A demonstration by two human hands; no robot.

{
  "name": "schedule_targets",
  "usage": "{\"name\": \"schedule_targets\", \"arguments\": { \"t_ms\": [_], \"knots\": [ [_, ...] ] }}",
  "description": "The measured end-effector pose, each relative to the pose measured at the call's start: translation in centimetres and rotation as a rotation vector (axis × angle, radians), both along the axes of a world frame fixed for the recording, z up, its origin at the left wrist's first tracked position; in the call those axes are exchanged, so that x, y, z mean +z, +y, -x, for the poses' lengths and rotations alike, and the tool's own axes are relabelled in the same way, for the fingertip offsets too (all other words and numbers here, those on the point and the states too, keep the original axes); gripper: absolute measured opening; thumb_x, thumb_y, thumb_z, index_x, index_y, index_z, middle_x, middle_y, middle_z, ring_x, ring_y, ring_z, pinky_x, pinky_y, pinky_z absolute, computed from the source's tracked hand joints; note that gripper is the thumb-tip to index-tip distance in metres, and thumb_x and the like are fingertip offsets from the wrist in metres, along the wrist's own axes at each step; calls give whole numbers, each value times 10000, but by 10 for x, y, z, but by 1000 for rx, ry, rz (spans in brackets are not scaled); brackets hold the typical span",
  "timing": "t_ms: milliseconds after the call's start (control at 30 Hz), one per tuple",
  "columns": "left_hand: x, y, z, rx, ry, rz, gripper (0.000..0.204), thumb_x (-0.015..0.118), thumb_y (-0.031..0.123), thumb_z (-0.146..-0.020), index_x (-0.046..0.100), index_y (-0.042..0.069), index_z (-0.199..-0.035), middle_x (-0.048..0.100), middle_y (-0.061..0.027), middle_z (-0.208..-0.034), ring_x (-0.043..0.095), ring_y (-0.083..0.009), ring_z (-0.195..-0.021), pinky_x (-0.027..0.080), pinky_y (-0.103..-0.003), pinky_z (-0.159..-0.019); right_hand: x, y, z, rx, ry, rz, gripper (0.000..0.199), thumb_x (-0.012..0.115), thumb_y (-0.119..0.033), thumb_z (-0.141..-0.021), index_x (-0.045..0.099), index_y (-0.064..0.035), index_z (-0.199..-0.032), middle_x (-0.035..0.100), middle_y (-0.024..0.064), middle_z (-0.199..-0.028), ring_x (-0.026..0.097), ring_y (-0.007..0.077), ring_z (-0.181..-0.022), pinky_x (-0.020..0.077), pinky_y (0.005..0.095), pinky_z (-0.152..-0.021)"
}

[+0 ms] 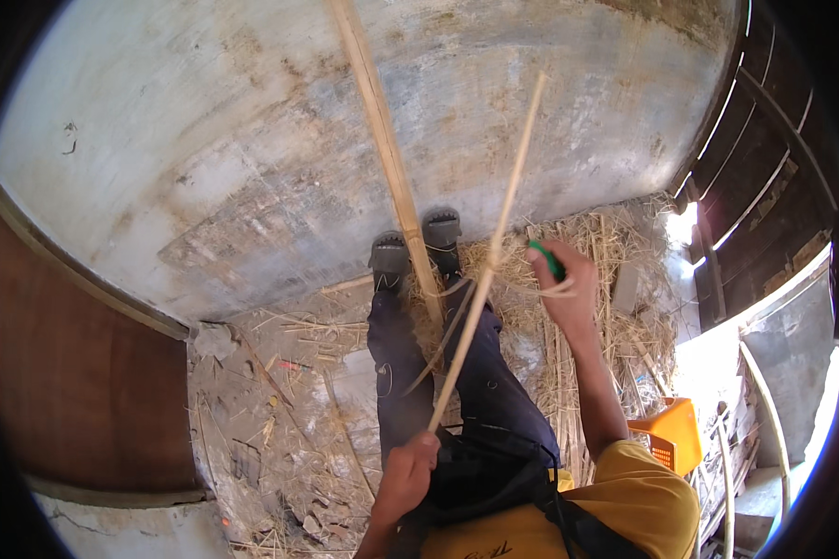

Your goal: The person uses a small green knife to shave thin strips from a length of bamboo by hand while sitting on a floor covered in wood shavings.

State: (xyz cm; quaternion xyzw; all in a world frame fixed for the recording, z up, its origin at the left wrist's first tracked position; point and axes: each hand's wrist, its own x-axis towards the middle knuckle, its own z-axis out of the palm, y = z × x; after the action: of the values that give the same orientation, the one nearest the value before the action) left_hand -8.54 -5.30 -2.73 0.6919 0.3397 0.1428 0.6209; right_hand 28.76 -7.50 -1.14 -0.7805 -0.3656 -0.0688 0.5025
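My left hand (pixel 408 470) grips the near end of a thin pale bamboo strip (pixel 494 247) that rises up and away across my legs. Farther out, my right hand (pixel 564 275) is closed on a green-handled tool (pixel 547 258) held against that strip, with thin shavings curling off beside it. A wider, longer bamboo slat (pixel 387 154) lies between my feet and runs far forward. My dark trousers and black sandals (pixel 441 230) point toward a grey concrete wall.
Dry straw and bamboo shavings (pixel 606 307) cover the ground to the right. Rubble and splinters (pixel 280 419) lie on the left. An orange plastic crate (pixel 673 430) stands at my right side. Dark wooden slats (pixel 764 158) close off the upper right.
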Motion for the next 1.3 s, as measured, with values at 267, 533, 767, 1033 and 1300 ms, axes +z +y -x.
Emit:
{"name": "schedule_targets", "arguments": {
  "t_ms": [267, 533, 767, 1033, 1300],
  "knots": [
    [11, 38, -16, 110, -85, 55, 471, 401, 300, -1253, 535, 35, -887, 490, -3, -721, 453, -97, -648, 373, -305, -608, -6, -8, 87, 378, 32, -42, 262, 892, -250, -959, 827, -58, -1125, 787, 127, -951, 756, 290, -712, 572, 387, -630],
    [13, 46, -47, 87, -60, 16, 441, 409, 334, -1236, 591, 38, -964, 481, -19, -740, 437, -134, -666, 384, -327, -631, -4, -8, 112, 456, -223, -76, 290, 947, -277, -882, 833, -116, -1096, 682, 25, -826, 700, 251, -625, 549, 375, -568],
    [18, 44, -51, 67, -5, -96, 394, 412, 259, -1220, 604, -4, -998, 536, -129, -735, 530, -259, -660, 457, -415, -679, 0, -9, 102, 393, -292, -94, 280, 953, -306, -867, 835, -133, -1054, 668, 11, -814, 679, 241, -618, 536, 372, -557],
    [20, 38, -47, 53, 32, -166, 386, 414, 242, -1219, 610, -15, -1007, 550, -192, -712, 568, -366, -632, 466, -462, -663, 12, -10, 96, 380, -301, -35, 273, 973, -217, -844, 846, -113, -1062, 723, 43, -832, 723, 258, -660, 553, 376, -594],
    [3, 25, -34, 74, -8, -243, 367, 447, 215, -1209, 576, -23, -961, 539, -193, -685, 548, -372, -596, 453, -466, -630, 9, 2, 79, 277, -292, -62, 234, 951, -205, -871, 852, -107, -1059, 750, 64, -844, 733, 259, -660, 548, 377, -589]
  ]
}}
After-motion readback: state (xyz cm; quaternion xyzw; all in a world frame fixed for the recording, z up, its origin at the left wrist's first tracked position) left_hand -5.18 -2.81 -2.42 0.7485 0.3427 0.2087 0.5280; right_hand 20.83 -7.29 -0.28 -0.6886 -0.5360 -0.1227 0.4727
